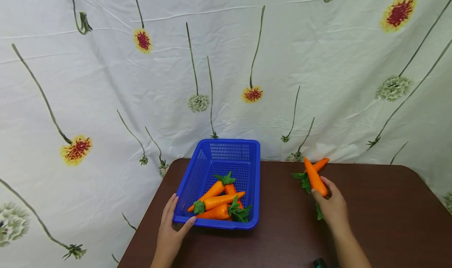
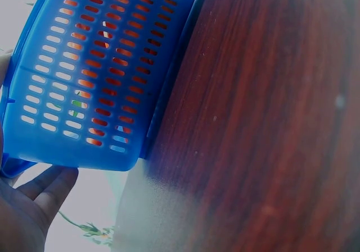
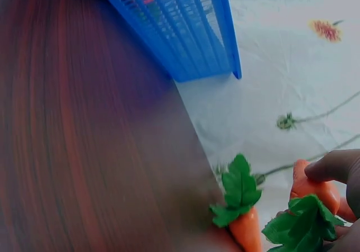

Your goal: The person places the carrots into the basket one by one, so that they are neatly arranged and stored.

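Note:
A blue plastic basket (image 1: 257,174) stands on the table with several orange toy carrots (image 1: 219,200) with green leaves lying in its near half. My left hand (image 1: 170,225) holds the basket's near left corner, thumb on the front rim and fingers along the left side. To the right of the basket, my right hand (image 1: 332,205) grips a carrot (image 1: 314,175) near its thick leafy end, the tip pointing away from me. Another carrot (image 1: 321,164) lies just behind it at the table's far edge, its leaves (image 3: 239,184) showing in the right wrist view.
The dark brown wooden table (image 1: 286,236) has rounded far corners. A white cloth (image 1: 226,64) printed with flowers hangs directly behind it and down its left side. A small dark object (image 1: 319,263) shows at the bottom edge beside the right forearm.

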A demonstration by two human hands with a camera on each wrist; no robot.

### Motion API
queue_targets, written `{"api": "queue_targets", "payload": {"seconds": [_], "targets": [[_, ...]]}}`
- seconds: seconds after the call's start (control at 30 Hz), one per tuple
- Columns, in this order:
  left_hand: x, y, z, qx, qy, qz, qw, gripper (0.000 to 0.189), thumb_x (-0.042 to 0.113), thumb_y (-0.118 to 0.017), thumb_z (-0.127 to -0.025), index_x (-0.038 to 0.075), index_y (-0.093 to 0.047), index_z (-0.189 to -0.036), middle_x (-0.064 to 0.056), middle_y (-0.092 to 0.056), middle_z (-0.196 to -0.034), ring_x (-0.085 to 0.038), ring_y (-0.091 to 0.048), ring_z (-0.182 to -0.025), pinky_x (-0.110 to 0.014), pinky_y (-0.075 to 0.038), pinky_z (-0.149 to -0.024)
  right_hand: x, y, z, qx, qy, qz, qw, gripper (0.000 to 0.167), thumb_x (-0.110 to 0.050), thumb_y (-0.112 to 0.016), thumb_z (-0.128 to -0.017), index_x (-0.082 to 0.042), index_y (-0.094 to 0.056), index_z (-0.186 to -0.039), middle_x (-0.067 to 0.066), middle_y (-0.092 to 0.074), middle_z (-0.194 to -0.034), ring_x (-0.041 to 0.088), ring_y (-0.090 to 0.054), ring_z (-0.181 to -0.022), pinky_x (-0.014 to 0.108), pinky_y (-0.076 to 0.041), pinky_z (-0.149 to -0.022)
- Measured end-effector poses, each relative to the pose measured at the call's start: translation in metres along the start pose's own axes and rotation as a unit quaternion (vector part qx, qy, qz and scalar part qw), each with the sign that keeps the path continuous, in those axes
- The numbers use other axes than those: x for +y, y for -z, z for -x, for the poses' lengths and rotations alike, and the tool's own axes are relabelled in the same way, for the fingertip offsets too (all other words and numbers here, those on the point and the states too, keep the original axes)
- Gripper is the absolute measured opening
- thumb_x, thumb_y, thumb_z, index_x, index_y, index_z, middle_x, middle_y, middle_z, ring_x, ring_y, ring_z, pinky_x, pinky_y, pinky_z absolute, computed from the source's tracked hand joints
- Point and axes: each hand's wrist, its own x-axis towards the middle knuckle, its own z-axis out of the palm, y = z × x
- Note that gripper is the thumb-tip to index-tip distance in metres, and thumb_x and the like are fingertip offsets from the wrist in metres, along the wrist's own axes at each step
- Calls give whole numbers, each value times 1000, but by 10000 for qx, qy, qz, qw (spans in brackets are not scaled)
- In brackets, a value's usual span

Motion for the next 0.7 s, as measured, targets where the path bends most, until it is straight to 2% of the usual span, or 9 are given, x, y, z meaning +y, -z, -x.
{"api": "queue_targets", "payload": {"seconds": [0.1,0.17,0.23,0.53,0.7], "targets": [[0,0,0,-1,3,-28,10000,90,46,-77,-87,24,-29,-160,-2,-22,-168,-36,-29,-149,-70,-32,-112,-6,-5,3,-47,175,32,9998,65,-31,-64,-99,-15,-38,-157,23,-43,-153,39,-53,-126,40,-51,-89],[0,0,0,6,1,-10,10000,89,46,-77,-87,24,-30,-160,-2,-22,-168,-35,-29,-150,-69,-32,-113,-10,-9,5,-83,313,33,9995,64,-29,-65,-99,-15,-39,-156,22,-42,-153,39,-49,-131,49,-46,-98],[0,0,0,11,-9,15,10000,89,46,-77,-87,24,-31,-159,-1,-22,-168,-34,-29,-150,-69,-31,-114,-14,-13,7,-97,450,34,9989,63,-29,-66,-99,-15,-41,-155,21,-42,-152,39,-45,-135,53,-41,-103],[0,0,0,38,-65,37,10000,88,44,-77,-87,22,-32,-159,-2,-23,-168,-35,-30,-149,-68,-32,-113,-29,-31,17,-14,1152,41,9933,56,-28,-71,-96,-21,-53,-148,11,-51,-145,30,-52,-128,45,-42,-100],[1,1,1,33,-84,33,10000,88,44,-77,-88,21,-32,-159,-3,-23,-168,-37,-30,-149,-70,-32,-113,-37,-43,25,-52,1358,-15,9907,54,-24,-74,-93,-22,-56,-144,7,-55,-142,27,-56,-124,45,-42,-100]]}}
